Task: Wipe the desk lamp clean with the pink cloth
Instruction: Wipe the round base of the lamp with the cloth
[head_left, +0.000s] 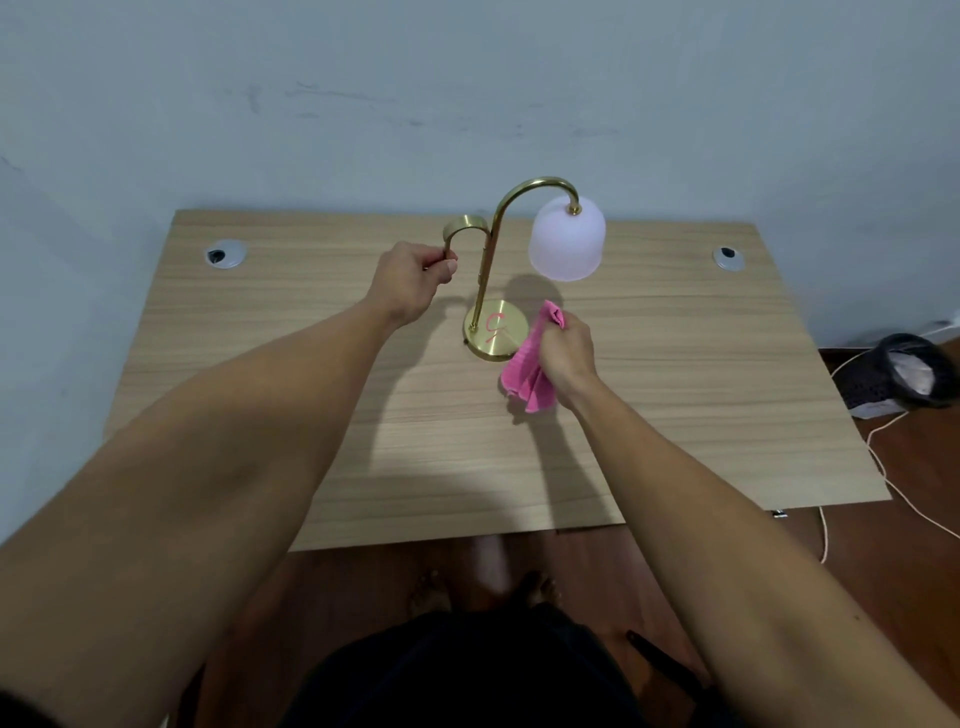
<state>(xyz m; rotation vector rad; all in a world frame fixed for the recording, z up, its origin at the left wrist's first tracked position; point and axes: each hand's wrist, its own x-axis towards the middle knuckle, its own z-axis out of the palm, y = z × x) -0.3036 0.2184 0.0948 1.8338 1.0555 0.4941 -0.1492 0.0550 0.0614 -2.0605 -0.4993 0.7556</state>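
Note:
A brass desk lamp (487, 270) stands at the middle back of the wooden desk (260, 364). It has a white dome shade (567, 239), a curved handle (465, 227) on its left and a round base (496, 328) carrying a red mark. My left hand (413, 283) is shut on the lower end of the handle. My right hand (566, 351) grips a bunched pink cloth (527, 371) just right of the base. The cloth's top end lies at the base's right rim and its lower end hangs to the desk.
Two round cable grommets (225, 254) (728, 258) sit near the desk's back corners. A wall runs right behind the desk. On the floor to the right lie a dark shoe (904, 376) and a white cord (883, 467). My bare feet show below the front edge.

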